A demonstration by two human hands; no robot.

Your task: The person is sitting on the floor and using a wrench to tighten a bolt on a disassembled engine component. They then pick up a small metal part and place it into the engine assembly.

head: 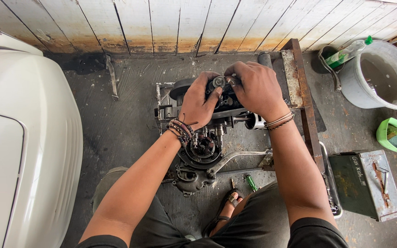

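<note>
Head view looks straight down on a motorcycle engine (203, 147) lying on the dark concrete floor (116, 128) between the person's knees, at the centre of the frame. Both hands meet on its upper end, toward twelve o'clock: the left hand (198, 103) wraps the cylinder head (224, 98) from the nine o'clock side with its thumb pressed beside a small round metal fitting (218, 81), while the right hand (253, 89) closes over the same part from three o'clock, fingertips pinching at that fitting. Both grips are closed on the head. Judging by the cast metal, the engine is heavy, rigid and probably oily, so it would slip under bare fingers; the finned head and the crankcase (189, 177) at six o'clock offer the firmest purchase, whereas the thin kick lever (240, 158) looks a poor place to lift from. A white scooter body panel (24, 138) fills nine o'clock, a grey bucket (382, 78) sits at two o'clock, and a green metal toolbox (366, 183) rests at four o'clock.
</note>
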